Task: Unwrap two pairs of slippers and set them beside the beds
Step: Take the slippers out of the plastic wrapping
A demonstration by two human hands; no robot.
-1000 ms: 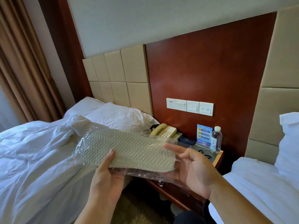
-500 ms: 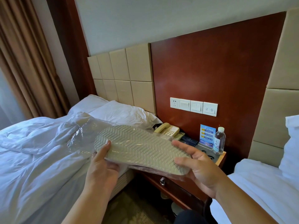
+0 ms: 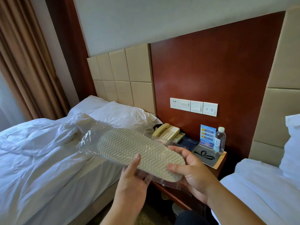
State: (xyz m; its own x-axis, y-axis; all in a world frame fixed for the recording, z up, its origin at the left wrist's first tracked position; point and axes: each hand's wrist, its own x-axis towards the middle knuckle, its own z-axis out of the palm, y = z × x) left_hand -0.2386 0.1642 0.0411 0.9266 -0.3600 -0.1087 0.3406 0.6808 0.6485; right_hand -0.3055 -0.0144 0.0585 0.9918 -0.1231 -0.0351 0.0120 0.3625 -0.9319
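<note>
While both hands — left hand [image 3: 129, 181] and right hand [image 3: 193, 172] — clamp the slippers [image 3: 138, 151] just in front of the nightstand [image 3: 217, 161], the loose wrapper [image 3: 87, 137] could snag, and a hard tug might knock the bottle [image 3: 219, 140] over.

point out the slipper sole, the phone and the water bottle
slipper sole [image 3: 139, 153]: head view, middle of the ridged underside.
phone [image 3: 167, 133]: head view, on the keypad.
water bottle [image 3: 219, 140]: head view, on the clear body below the cap.
</note>
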